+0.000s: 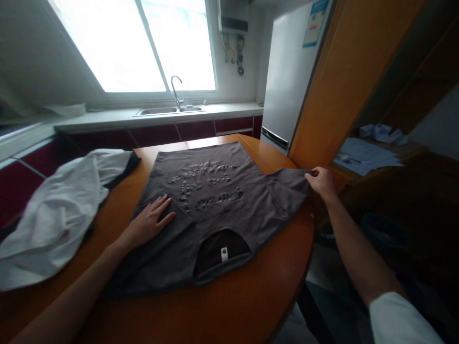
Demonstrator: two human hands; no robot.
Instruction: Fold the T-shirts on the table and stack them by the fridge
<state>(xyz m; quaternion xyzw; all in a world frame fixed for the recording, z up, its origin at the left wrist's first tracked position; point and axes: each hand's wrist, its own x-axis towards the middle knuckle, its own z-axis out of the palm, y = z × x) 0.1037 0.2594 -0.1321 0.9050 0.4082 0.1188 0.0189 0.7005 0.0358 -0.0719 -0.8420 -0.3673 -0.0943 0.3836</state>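
Note:
A dark grey T-shirt with shiny printed lettering lies spread on the round wooden table. Its neckline faces me, and a small white label shows inside the collar. My left hand rests flat on the sleeve side at the left, fingers stretched out and holding nothing. At the table's right edge, my right hand pinches the end of the other sleeve between thumb and fingers, and that sleeve is drawn out sideways.
A crumpled white garment with dark parts lies on the table's left. Beyond stand a counter with a sink and tap, and a fridge. Papers lie on a surface at right. A blue bin-like object sits low in shadow.

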